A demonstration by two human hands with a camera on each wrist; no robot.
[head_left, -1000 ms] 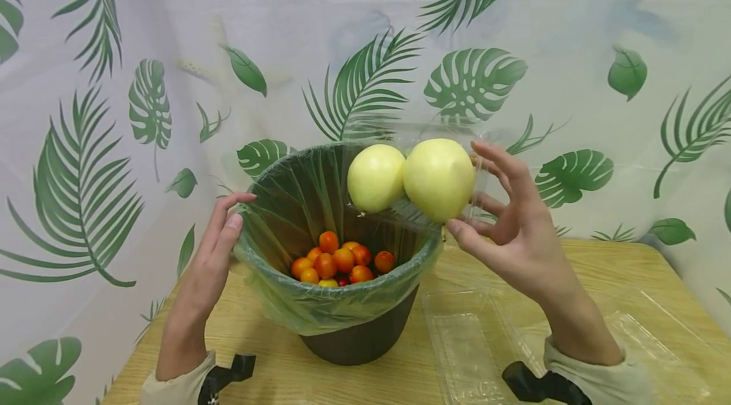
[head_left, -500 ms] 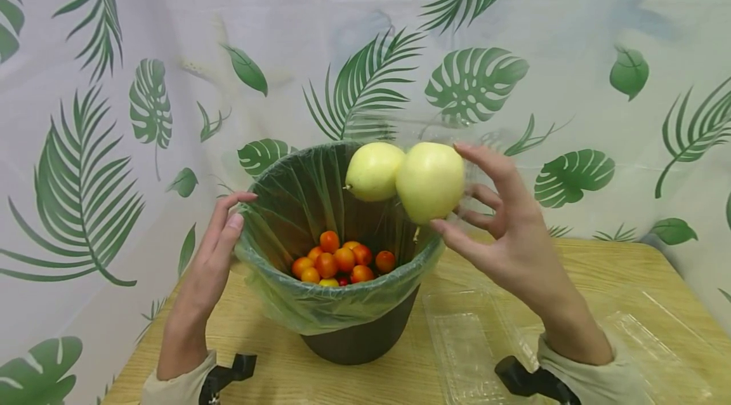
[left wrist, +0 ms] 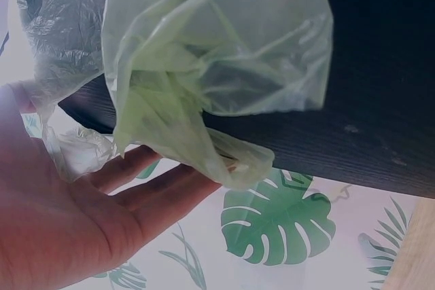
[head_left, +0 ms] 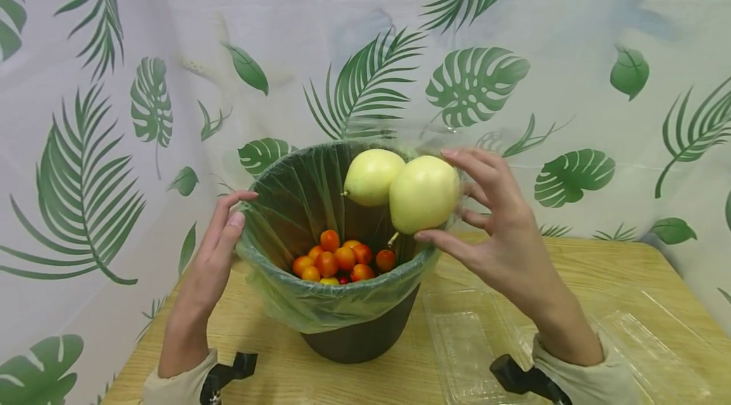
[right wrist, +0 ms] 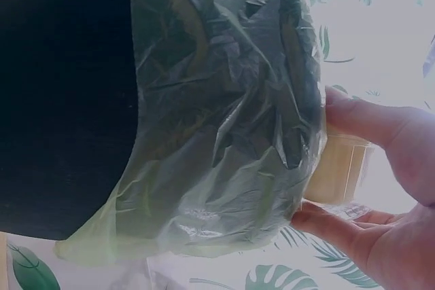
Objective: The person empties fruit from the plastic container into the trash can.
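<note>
Over the right side of a dark bin (head_left: 365, 345), my right hand (head_left: 502, 221) grips a clear plastic box (head_left: 394, 130), thumb below and index finger above. Two pale yellow pears (head_left: 425, 195) lie in the tilted box, stems pointing left and down. The right wrist view shows the thumb and fingers around the box's end, partly hidden behind the bag. My left hand (head_left: 205, 259) touches the bin's left rim, where a green bag (head_left: 331, 313) is folded over. In the left wrist view its fingers (left wrist: 177, 195) extend under the bag's loose edge.
Several small orange-red tomatoes (head_left: 344, 258) lie inside the bin. Clear plastic trays (head_left: 468, 341) rest on the wooden table (head_left: 274, 354) at the right. A leaf-patterned curtain (head_left: 240, 24) hangs behind and to the left.
My right hand has moved left and slightly down with the box. The pears have tipped, their stems swinging left; the nearer one has shifted left. The left hand stays at the rim.
</note>
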